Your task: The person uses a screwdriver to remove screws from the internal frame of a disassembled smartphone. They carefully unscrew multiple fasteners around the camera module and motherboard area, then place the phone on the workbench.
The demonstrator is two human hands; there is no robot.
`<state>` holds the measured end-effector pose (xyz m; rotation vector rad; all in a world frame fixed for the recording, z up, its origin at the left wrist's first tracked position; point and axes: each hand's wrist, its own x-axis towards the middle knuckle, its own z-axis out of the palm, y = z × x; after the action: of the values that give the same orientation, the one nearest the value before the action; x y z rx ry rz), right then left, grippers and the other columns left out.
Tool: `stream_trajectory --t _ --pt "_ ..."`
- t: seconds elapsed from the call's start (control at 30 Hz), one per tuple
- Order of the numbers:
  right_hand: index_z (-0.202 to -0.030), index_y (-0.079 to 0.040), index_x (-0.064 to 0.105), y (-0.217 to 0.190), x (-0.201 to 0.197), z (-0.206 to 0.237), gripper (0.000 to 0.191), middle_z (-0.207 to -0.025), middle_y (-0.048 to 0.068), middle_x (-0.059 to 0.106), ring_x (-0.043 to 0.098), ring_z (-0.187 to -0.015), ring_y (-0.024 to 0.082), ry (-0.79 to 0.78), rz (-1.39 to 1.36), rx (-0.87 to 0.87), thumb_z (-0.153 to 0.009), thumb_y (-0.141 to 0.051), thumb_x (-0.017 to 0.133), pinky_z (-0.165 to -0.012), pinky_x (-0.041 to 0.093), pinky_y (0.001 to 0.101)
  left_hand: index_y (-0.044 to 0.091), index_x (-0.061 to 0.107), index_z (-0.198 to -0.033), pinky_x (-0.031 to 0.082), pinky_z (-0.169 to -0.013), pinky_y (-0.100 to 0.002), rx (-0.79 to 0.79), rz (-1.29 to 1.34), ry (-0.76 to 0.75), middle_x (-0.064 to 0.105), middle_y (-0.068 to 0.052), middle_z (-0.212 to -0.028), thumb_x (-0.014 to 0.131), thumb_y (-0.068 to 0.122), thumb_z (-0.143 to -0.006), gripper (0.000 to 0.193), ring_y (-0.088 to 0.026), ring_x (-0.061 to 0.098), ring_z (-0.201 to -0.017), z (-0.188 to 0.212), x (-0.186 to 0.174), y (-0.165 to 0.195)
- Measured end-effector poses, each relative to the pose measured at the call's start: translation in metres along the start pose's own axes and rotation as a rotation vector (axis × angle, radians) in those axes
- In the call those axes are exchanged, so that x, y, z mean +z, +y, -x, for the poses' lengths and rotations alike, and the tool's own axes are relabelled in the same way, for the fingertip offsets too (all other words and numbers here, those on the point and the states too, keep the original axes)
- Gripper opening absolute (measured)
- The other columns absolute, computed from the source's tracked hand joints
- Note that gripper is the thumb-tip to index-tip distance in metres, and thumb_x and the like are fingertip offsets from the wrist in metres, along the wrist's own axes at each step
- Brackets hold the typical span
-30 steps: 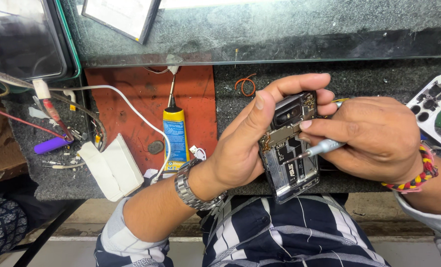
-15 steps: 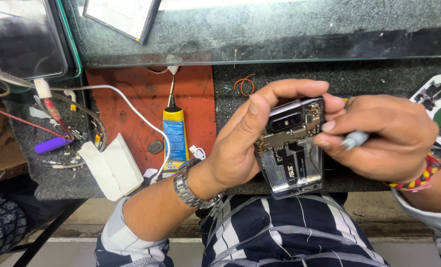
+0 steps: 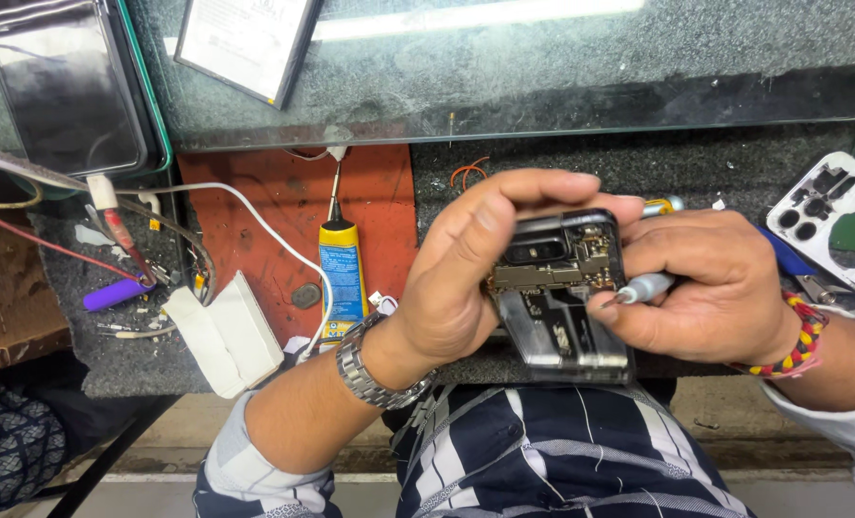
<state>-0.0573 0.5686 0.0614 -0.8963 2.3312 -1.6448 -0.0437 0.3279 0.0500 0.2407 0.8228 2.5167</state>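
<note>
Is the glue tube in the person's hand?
No, the glue tube lies on the red mat, left of the left hand, which holds the opened phone.

Left hand (image 3: 470, 278) fingers curled, gripping; right hand (image 3: 715, 288) pinching.

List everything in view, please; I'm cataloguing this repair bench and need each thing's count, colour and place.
opened phone: one, dark with bare circuit board, held above the lap.
screwdriver: one, grey handle, tip at the phone's board.
glue tube: one, yellow and blue, on the mat.
mat: one, orange-red, bench centre-left.
white charger: one, white, bench front left, with its cable.
purple pen-like tool: one, purple, far left.
phone back cover: one, white with green patch, far right.
glass shelf: one, speckled dark, across the top.
left hand: grips the phone; metal watch on wrist.
right hand: holds the screwdriver; beaded band on wrist.
</note>
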Motion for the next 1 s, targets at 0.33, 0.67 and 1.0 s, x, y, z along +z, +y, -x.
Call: stream_trajectory --t 0.33,0.67,1.0 --pt "-0.084 -0.004 0.065 -0.009 -0.003 -0.002 0.025 -0.071 0.009 0.064 0.065 -0.061 0.018 0.089 0.106 -0.070 -0.078 -0.016 0.086 -0.055 0.048 0.0299 0.002 0.054 -0.142 0.057 -0.109 -0.033 0.077 -0.282 0.017 0.070 -0.016 -0.127 0.080 -0.006 -0.101 0.050 -0.019 0.066 -0.118 0.005 0.006 0.000" --pt "-0.084 -0.004 0.065 -0.011 -0.007 -0.004 0.026 -0.066 0.009 0.060 0.059 -0.054 0.019 0.058 0.128 -0.130 -0.078 -0.017 0.086 -0.050 0.043 0.0321 0.002 0.061 -0.132 0.062 -0.108 -0.034 0.120 -0.256 -0.004 0.073 -0.015 -0.123 0.080 -0.007 -0.103 0.035 -0.019 0.070 -0.118 0.007 0.008 -0.004" --pt "-0.090 -0.002 0.065 -0.013 -0.007 -0.011 0.023 -0.062 0.005 0.058 0.060 -0.054 0.016 0.012 0.083 -0.234 -0.081 -0.015 0.083 -0.049 0.043 0.0316 0.001 0.064 -0.127 0.060 -0.105 -0.036 0.092 -0.222 -0.058 0.073 -0.016 -0.123 0.081 -0.008 -0.100 0.033 -0.021 0.071 -0.115 0.008 0.007 0.001"
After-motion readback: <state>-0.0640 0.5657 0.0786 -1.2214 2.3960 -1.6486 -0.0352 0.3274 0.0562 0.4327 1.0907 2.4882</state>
